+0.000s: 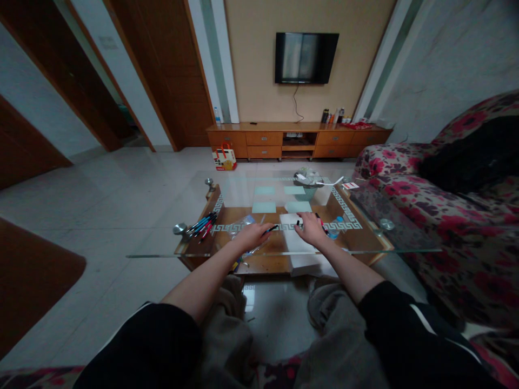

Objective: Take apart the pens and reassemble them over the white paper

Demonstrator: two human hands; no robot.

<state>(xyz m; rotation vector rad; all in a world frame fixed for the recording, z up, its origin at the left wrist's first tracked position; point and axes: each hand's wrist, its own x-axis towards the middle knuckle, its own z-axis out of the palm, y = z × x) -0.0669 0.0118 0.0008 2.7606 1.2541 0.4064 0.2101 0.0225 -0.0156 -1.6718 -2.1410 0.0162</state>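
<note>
Over the near part of the glass coffee table (pixel 239 186), my left hand (pixel 252 236) is closed round a dark pen (pixel 271 229) whose tip points right. My right hand (pixel 311 231) is a short way to the right, its fingers closed on a small black piece (pixel 298 222) that looks like a pen cap. A red and black pen (pixel 321 220) shows just beyond the right hand, partly hidden by it. Near the left hand is a clear plastic bag (pixel 242 222). A bundle of several pens (pixel 203 226) rests at the table's left side.
White paper (pixel 292 243) shows under the right hand. A blue-capped bottle (pixel 335 228) and a green basket (pixel 310 190) are on the right side. A paper gift bag (pixel 224 158) stands on the floor by the TV cabinet (pixel 263 139). A flowered sofa (pixel 458 232) is at right.
</note>
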